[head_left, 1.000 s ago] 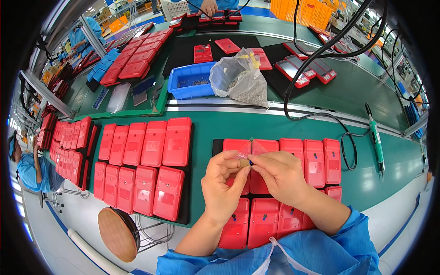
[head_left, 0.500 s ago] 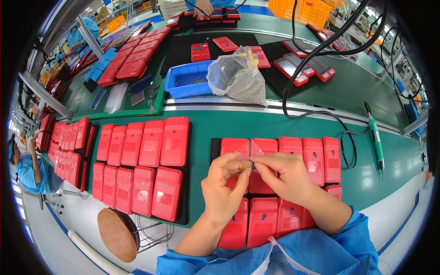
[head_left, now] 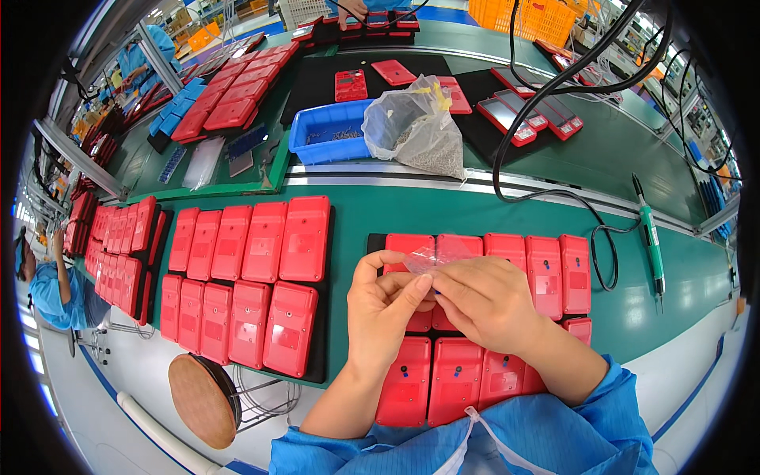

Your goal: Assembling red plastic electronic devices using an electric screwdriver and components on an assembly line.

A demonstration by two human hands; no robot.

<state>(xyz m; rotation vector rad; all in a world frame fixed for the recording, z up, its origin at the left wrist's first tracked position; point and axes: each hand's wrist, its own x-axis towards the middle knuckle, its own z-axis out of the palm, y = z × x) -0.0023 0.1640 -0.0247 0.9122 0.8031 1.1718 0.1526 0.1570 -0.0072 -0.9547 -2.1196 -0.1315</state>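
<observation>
Above a block of red device casings [head_left: 458, 368], my left hand [head_left: 380, 305] and right hand [head_left: 492, 307] meet at the fingertips. Between them is a crumpled piece of clear plastic film [head_left: 443, 252], pinched by both hands. A small dark-blue bit [head_left: 433, 292] shows at the right fingertips; its kind cannot be made out. The casings lie back up in two rows on a black mat, and several carry small blue-and-black spots near one end. My hands cover part of the upper row.
A green electric screwdriver [head_left: 651, 245] lies at right with a black cable [head_left: 606, 229]. Farther back stand a blue bin [head_left: 328, 152] of small screws and a clear bag [head_left: 423, 142] of small metal parts. More red casings [head_left: 305, 237] fill the left; a round stool [head_left: 202, 400] stands below.
The fingers have shifted around the film, and the right hand has turned over more toward the left thumb. The film now looks more crumpled. The whole view has shifted slightly.
</observation>
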